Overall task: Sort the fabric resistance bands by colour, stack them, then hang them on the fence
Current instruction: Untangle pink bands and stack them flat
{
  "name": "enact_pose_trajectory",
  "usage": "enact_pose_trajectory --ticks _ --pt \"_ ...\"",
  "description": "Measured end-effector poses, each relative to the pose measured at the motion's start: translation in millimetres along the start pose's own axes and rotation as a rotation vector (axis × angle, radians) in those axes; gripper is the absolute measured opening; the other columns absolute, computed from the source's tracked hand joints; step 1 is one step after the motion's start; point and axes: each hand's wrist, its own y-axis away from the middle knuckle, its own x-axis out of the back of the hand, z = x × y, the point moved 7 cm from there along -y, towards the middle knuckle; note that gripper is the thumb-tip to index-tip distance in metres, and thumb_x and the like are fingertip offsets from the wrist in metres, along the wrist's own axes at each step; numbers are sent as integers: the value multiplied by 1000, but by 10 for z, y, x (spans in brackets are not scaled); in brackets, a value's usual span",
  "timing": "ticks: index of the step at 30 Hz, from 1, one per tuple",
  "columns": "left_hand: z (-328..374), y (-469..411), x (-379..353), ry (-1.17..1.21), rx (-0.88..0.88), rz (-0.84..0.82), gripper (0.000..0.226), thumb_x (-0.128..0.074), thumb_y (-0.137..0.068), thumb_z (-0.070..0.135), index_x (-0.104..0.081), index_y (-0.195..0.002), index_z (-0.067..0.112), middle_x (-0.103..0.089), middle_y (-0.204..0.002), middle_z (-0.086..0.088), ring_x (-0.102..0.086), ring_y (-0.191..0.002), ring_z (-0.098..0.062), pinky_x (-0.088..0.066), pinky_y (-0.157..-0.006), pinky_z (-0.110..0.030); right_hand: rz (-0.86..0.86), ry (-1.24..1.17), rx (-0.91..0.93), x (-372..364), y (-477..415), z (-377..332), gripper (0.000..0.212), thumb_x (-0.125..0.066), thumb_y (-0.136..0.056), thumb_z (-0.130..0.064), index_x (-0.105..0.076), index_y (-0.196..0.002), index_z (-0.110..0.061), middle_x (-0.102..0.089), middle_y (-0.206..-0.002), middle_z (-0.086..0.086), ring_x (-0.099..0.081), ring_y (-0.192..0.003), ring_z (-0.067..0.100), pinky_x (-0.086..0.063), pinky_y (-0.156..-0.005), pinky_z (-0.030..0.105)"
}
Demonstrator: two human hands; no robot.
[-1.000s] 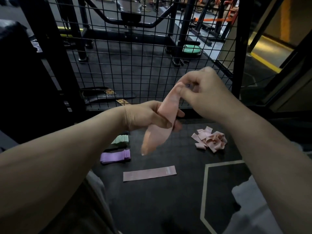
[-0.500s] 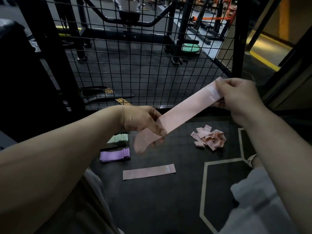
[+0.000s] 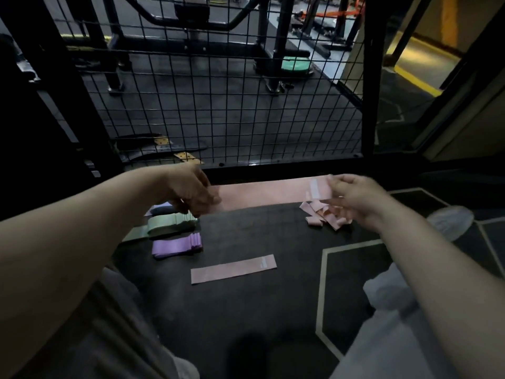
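Two arms fwd, L hand (image 3: 194,191) & R hand (image 3: 352,195) fingers pinching pink band (image 3: 262,195) ends, band pulled level

A green weight plate (image 3: 296,66) lies by a black machine frame (image 3: 281,31) (a dark belt (image 3: 153,153) nearer).

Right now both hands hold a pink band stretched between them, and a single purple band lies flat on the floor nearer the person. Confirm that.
Wrong colour: the head view shows the single flat band on the floor is pink, not purple. The left hand and right hand do hold a pink band stretched between them.
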Motion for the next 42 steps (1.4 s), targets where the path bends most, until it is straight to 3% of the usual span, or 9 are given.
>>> enact_pose_trajectory --ticks 6,12,16,21,23,26,30,36,42 --pt "-105 -49 24 7 45 63 20 -74 -85 7 -65 -99 -3 -68 -75 -14 -62 -58 -23 -46 -45 -24 62 9 3 72 -132 219 20 -69 -92 -22 -67 -102 -5 -59 -65 5 -50 -53 11 -42 -39 18" --pt "-198 -70 48 -31 -26 254 9 -73 -86 3 -68 -93 3 -66 -71 -16 -59 -42 -14 -45 -37 -21 -40 235 -43 -246 -422 537 11 -66 -95 -20 -66 -85 -14 -58 -68 9 -49 -46 8 -38 -36 16" --pt "-358 -276 118 -67 67 236 14 -76 -84 8 -70 -95 11 -71 -79 -15 -67 -59 -27 -58 -50 -32 -78 347 -76 -565 -770 805 4 -62 -95 -11 -63 -98 -9 -57 -68 8 -50 -41 6 -36 -34 14" --pt "-910 -649 -110 198 276 301 17 -79 -78 3 -66 -88 2 -63 -72 -12 -55 -45 -14 -45 -38 -20 -59 443 -130 -882 -1142 1345 11 -62 -94 -9 -61 -104 -14 -60 -71 7 -52 -58 13 -39 -50 22" --pt "-1312 -821 -298 376 399 416 24 -80 -78 8 -64 -96 1 -64 -80 -10 -59 -58 -17 -49 -50 -23 -35 461 -168 -967 -1284 1640 8 -65 -92 -10 -66 -100 -8 -62 -76 8 -56 -66 17 -43 -56 24" --pt "-2018 -979 -781 917 676 597 33 -73 -84 10 -57 -111 -2 -63 -112 -15 -64 -89 -29 -57 -75 -36 -11 482 -245 -1030 -1449 2051 5 -71 -88 -12 -68 -90 -7 -67 -88 12 -62 -81 23 -48 -72 29" --pt "-2402 -1185 -1227 748 754 636 19 -70 -87 8 -62 -99 -4 -63 -87 -22 -57 -55 -25 -48 -40 -23 26 469 -313 -1065 -1610 2553 6 -73 -86 -11 -67 -83 -13 -71 -92 11 -66 -89 26 -53 -87 36" --pt "-2761 -1460 -1587 734 935 597 28 -71 -83 8 -65 -108 -4 -69 -103 -21 -70 -87 -35 -59 -81 -45 31 494 -353 -1193 -1811 3124 18 -72 -84 -13 -63 -70 -20 -72 -86 13 -70 -85 32 -57 -81 39" --pt "-2980 -1531 -1741 714 1017 639 29 -75 -82 13 -69 -107 -1 -70 -99 -16 -69 -84 -33 -59 -83 -47 77 511 -382 -1196 -1904 3304 13 -72 -85 -17 -63 -76 -22 -72 -89 7 -68 -86 26 -56 -83 37"
